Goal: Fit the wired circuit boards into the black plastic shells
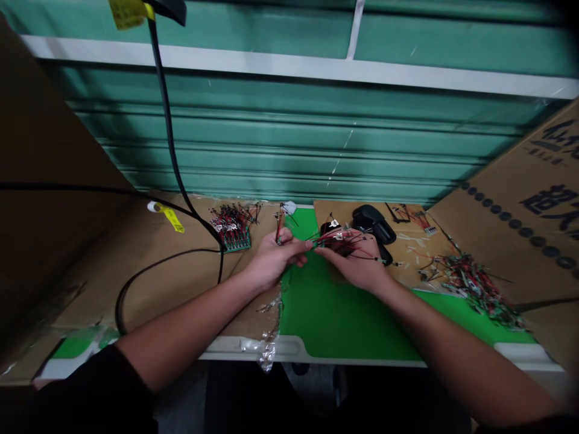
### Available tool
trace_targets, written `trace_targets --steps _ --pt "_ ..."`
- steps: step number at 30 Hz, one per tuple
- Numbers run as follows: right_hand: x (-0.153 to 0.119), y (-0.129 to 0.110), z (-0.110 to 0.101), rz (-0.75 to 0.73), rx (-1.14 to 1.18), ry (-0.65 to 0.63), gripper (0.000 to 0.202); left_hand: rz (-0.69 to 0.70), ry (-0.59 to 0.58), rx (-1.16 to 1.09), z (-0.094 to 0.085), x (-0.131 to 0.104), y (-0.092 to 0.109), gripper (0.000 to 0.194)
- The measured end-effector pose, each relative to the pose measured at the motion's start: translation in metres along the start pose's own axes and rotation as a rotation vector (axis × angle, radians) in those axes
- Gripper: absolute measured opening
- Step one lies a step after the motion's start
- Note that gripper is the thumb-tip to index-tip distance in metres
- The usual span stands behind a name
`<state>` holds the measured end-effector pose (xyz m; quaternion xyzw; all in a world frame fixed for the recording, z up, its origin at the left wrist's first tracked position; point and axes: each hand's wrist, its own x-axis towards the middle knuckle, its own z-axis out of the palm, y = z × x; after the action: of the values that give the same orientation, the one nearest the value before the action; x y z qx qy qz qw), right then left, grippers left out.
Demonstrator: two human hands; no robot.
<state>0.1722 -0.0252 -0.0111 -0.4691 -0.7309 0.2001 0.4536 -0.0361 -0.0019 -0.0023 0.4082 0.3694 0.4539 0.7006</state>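
My right hand [364,264] is closed around a bunch of small circuit boards with red and black wires [348,236]; the wires fan out over the fingers. My left hand [274,259] is closed too. A small wired board [278,232] stands up from its curled fingers. The left thumb and a finger reach across to the bunch's near end, at a green board edge beside the right thumb; whether they pinch a piece there is too small to tell. Left of that hand, a green panel of boards with wires [236,236] lies on cardboard.
Loose wired boards [474,286] lie heaped at the right. A black device [373,223] sits behind my right hand, near white scraps [414,244]. A black cable [167,120] hangs at the left. Cardboard walls [534,199] flank the green tabletop [344,319].
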Motion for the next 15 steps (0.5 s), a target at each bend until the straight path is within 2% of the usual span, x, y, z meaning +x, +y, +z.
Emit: trace_targets --steps 5,10,13,15 --pt "0.000 0.001 -0.001 0.018 -0.039 -0.059 0.016 -0.002 -0.035 -0.097 -0.002 0.001 0.005 0.067" --pt "0.001 0.005 -0.005 -0.028 -0.039 0.024 0.013 -0.005 -0.009 -0.149 -0.002 0.002 0.012 0.069" --pt "0.009 0.010 -0.017 0.052 0.002 0.056 0.015 -0.012 0.055 -0.129 -0.003 0.003 0.014 0.069" --pt "0.018 0.017 -0.032 0.126 0.015 0.101 0.015 -0.015 0.106 -0.102 -0.003 0.005 0.014 0.068"
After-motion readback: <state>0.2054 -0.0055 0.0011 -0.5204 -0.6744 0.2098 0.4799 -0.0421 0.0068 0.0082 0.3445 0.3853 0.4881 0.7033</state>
